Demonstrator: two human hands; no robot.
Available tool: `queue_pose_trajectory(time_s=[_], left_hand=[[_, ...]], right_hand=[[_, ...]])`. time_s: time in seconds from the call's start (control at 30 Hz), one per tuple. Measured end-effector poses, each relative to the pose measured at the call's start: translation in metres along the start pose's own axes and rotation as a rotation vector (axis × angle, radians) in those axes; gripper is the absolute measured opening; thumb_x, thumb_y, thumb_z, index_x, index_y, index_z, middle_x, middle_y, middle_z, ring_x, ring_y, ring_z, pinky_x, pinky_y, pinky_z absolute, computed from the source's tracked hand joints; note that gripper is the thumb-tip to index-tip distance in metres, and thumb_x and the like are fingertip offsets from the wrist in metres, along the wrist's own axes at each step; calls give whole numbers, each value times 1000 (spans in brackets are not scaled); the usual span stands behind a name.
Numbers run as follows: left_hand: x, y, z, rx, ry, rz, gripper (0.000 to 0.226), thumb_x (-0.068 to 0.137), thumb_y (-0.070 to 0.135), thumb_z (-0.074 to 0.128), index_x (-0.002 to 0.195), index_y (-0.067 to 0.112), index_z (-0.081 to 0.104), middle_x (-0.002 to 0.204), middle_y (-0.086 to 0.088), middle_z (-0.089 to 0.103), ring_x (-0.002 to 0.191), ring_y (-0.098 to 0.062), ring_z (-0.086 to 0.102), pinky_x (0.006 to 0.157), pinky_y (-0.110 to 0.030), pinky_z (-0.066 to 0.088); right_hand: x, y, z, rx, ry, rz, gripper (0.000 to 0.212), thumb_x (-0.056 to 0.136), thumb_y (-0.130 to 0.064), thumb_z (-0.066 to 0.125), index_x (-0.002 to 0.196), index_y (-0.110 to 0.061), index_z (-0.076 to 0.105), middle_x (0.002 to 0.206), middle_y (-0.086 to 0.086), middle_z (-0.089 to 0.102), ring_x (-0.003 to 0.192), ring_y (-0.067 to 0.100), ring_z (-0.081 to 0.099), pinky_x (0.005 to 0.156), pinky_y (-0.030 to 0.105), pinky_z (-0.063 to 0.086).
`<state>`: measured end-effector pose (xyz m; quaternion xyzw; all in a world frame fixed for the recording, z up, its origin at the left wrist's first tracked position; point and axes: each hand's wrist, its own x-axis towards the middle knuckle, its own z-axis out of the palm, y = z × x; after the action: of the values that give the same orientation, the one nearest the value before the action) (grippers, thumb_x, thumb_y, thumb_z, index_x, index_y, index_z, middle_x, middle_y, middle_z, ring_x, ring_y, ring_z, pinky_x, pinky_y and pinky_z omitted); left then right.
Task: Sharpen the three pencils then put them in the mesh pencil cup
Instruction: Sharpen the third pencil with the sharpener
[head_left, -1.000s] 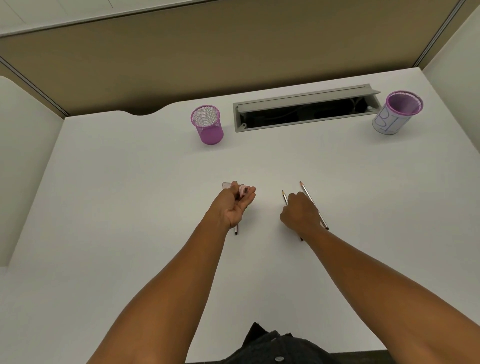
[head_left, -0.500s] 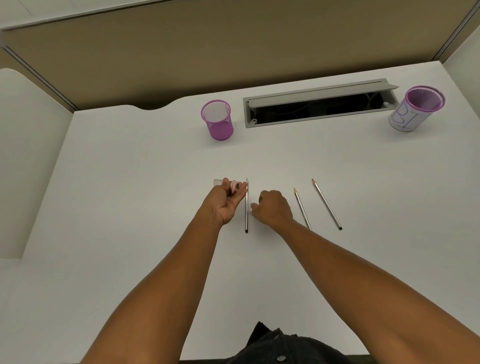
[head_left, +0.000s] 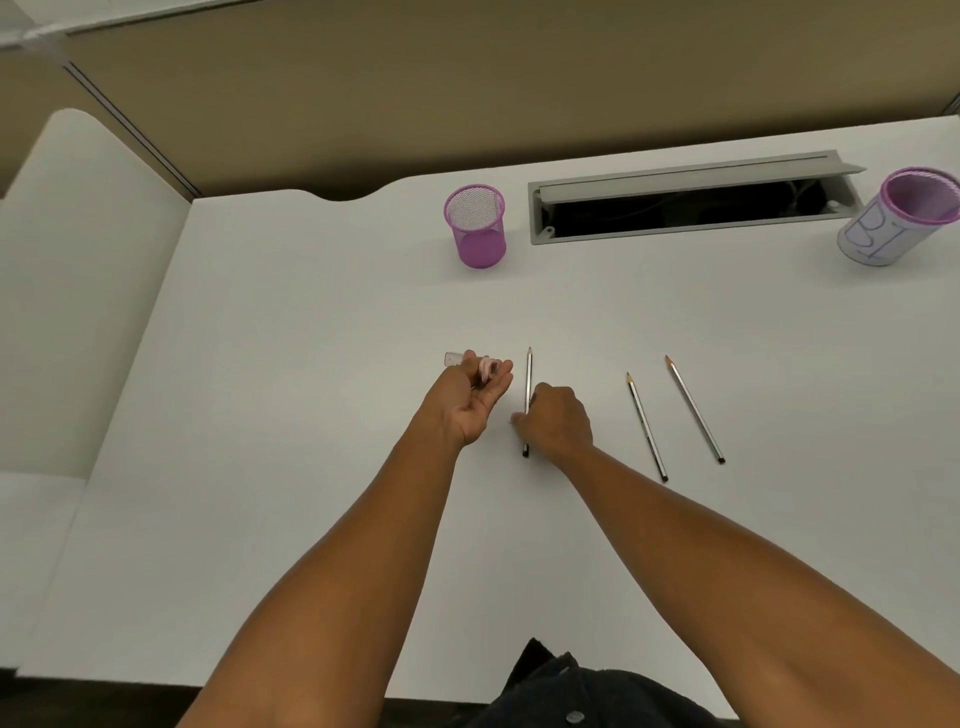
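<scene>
Three grey pencils lie on the white desk (head_left: 291, 415), tips pointing away from me. My right hand (head_left: 556, 421) curls over the leftmost pencil (head_left: 528, 374), fingers and thumb closing round its middle. Two more pencils lie to the right, one (head_left: 645, 426) and another (head_left: 694, 408), both untouched. My left hand (head_left: 470, 402) holds a small pink and clear sharpener (head_left: 485, 368) in its fingers, just left of the first pencil. The purple mesh pencil cup (head_left: 475, 226) stands upright at the back, beyond both hands.
An open grey cable tray (head_left: 691, 200) is set into the desk at the back. A second purple cup wrapped in marked white paper (head_left: 901, 215) stands at the far right. A tan partition rises behind the desk.
My right hand left the two right-hand pencils, crossed leftward and closed onto the leftmost pencil. My left hand kept the sharpener in about the same place.
</scene>
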<state>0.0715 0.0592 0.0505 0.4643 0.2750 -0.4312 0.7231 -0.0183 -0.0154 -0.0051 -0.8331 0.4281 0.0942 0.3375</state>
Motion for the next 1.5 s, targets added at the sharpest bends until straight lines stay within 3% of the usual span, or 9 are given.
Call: queue_pose_trajectory(time_s=[0.23, 0.37, 0.5, 0.63, 0.83, 0.97, 1.17, 1.4, 1.5], left_hand=[[-2, 8, -4, -14, 4, 10, 32, 102, 10, 47, 134, 7, 48, 96, -18, 56, 122, -35, 56, 103, -44, 46], [-3, 10, -3, -16, -4, 13, 28, 101, 12, 48, 127, 4, 50, 96, -18, 57, 120, -35, 58, 100, -43, 48], [-6, 7, 4, -17, -24, -2, 13, 101, 12, 48, 107, 4, 56, 95, -18, 57, 120, -35, 58, 100, -44, 48], [-8, 2, 11, -8, -27, 27, 33, 101, 11, 48, 134, 8, 48, 93, -15, 54, 111, -32, 60, 99, -43, 49], [-10, -2, 20, -4, -19, 61, 42, 101, 11, 48, 143, 13, 43, 84, -10, 52, 93, -26, 63, 99, -40, 49], [-11, -8, 30, -6, -33, 63, 38, 99, 13, 52, 137, 10, 50, 76, -8, 54, 70, -20, 61, 96, -39, 52], [-17, -18, 47, 11, -46, 80, 30, 100, 15, 51, 129, 7, 54, 76, -7, 53, 68, -16, 58, 98, -39, 50], [-22, -26, 63, -37, -85, 88, 10, 101, 13, 48, 108, 9, 55, 73, -7, 50, 58, -15, 54, 100, -41, 49], [-23, -28, 69, -46, -94, 92, 14, 101, 16, 48, 93, 5, 54, 72, -8, 50, 59, -16, 55, 100, -42, 49]], right_hand=[[-1, -6, -8, -28, -44, 35, 7, 79, -11, 58, 84, -9, 54, 73, 1, 51, 71, 23, 56, 60, 26, 43], [3, -2, -17, 22, -31, 9, 11, 76, -17, 53, 84, -10, 50, 89, 6, 58, 79, 26, 57, 65, 28, 42], [5, 6, -32, 92, -7, -19, 14, 80, -19, 46, 89, -9, 50, 97, 8, 57, 84, 27, 54, 68, 32, 40], [4, 17, -46, 126, 42, -59, 14, 88, -22, 43, 89, -9, 49, 98, 9, 59, 84, 27, 55, 67, 32, 37], [-5, 37, -68, 58, 161, -216, 26, 97, -35, 44, 82, -13, 48, 89, 4, 57, 79, 25, 53, 67, 32, 38], [-11, 46, -85, 1, 192, -328, 23, 95, -36, 50, 86, -14, 51, 90, 2, 56, 79, 24, 55, 68, 34, 42], [-20, 55, -106, -49, 295, -414, 21, 94, -35, 53, 91, -13, 54, 92, 2, 56, 78, 26, 57, 69, 37, 47], [-25, 61, -126, -111, 382, -482, 20, 93, -34, 56, 93, -14, 58, 91, 1, 55, 73, 23, 57, 65, 35, 48], [-26, 61, -130, -127, 422, -512, 21, 92, -34, 57, 93, -14, 61, 90, 1, 55, 70, 22, 55, 62, 33, 46]])
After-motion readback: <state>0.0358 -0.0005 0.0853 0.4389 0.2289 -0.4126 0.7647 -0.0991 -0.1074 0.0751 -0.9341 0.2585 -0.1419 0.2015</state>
